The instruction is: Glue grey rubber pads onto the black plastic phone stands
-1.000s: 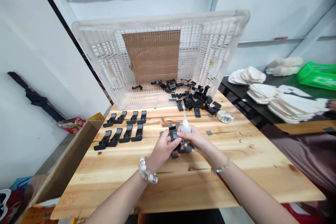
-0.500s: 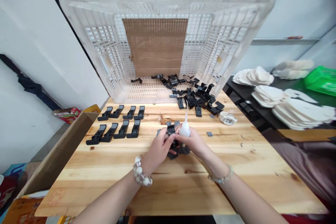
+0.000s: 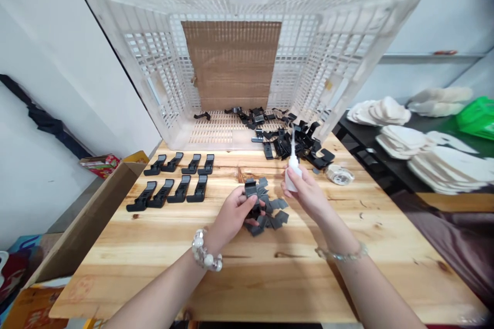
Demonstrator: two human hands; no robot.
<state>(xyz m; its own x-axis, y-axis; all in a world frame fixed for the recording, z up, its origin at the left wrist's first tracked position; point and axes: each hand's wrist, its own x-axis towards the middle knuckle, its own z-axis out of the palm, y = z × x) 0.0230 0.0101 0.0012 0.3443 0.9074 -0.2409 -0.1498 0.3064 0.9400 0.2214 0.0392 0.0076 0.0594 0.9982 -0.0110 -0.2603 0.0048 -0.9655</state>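
My left hand is closed around a black plastic clip, held over a small heap of dark grey square pads. Fingers hide much of the clip. My right hand grips a white squeeze bottle with a long thin nozzle pointing up, apart from the left hand. On the left of the wooden table, several black clips lie in two neat rows, each with a grey patch on top.
A white plastic crate lies on its side at the back, cardboard inside. A pile of black clips spills from it. A tape roll sits to the right. Stacked white pieces rest on a dark side table.
My right hand has moved right and away from the left hand with the bottle, uncovering more grey pads. My left hand still holds the clip in nearly the same place.
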